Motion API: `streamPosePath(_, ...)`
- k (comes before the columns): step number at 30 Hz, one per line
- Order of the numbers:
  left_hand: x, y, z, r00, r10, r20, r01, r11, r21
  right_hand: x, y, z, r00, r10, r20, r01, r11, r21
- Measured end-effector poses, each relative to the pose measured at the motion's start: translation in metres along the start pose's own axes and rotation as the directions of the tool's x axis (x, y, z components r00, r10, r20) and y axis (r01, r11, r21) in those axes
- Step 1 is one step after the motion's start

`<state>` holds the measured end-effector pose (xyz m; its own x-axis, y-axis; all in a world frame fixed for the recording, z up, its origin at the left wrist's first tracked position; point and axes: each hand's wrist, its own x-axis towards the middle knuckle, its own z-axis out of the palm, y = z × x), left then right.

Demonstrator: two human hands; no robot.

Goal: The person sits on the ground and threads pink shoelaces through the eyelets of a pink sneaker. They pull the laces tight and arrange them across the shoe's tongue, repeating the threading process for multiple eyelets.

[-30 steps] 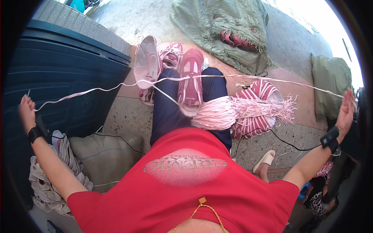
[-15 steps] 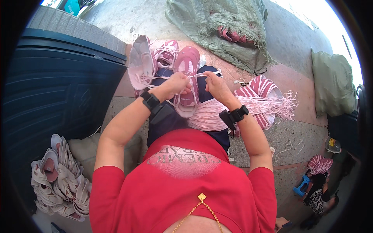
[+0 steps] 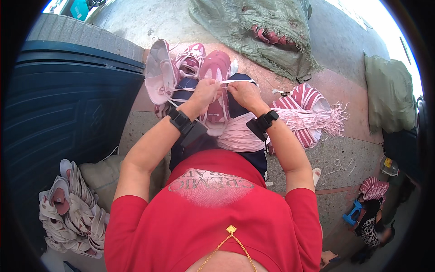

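three pink shoes (image 3: 216,86) by the knees, two green sacks (image 3: 267,31), one pile of pale uppers (image 3: 72,213).

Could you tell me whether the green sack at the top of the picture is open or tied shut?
Open. The green sack lies slumped on the ground with its frayed mouth gaping, and pink shoes show inside the opening.

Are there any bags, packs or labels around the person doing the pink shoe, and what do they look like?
Green woven sack: top middle, lying open, pink things inside.
Second green sack: far right, lumpy, shut.
Bundle of pink laces: beside right hand, striped wrapper.
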<state>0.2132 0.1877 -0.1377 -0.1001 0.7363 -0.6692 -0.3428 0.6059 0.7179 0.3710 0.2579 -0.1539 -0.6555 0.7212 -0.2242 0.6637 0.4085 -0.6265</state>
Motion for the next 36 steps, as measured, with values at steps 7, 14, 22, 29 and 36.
streamPosePath(7,0.001,-0.005,-0.002,1.000,-0.006,-0.017,0.006,1.000,-0.007,0.009,0.000,0.001,1.000,0.001,0.023,0.000,0.999,-0.042)
streamPosePath(14,0.001,-0.008,-0.003,1.000,0.016,-0.017,-0.017,1.000,-0.019,0.024,0.006,0.012,0.973,-0.228,0.035,0.229,0.936,-0.269)
streamPosePath(22,-0.002,-0.008,-0.005,1.000,0.020,-0.005,-0.020,0.999,-0.031,0.021,-0.011,0.004,0.893,-0.449,0.041,0.406,0.761,-0.505)
streamPosePath(29,-0.006,-0.003,0.001,0.995,0.022,-0.099,-0.020,0.999,0.025,0.027,0.005,0.015,0.952,-0.272,-0.138,0.250,0.956,-0.154)
streamPosePath(36,-0.009,0.004,-0.030,0.858,0.513,-0.024,-0.316,0.564,0.763,-0.002,-0.014,0.022,0.920,-0.370,-0.133,0.288,0.864,-0.413)
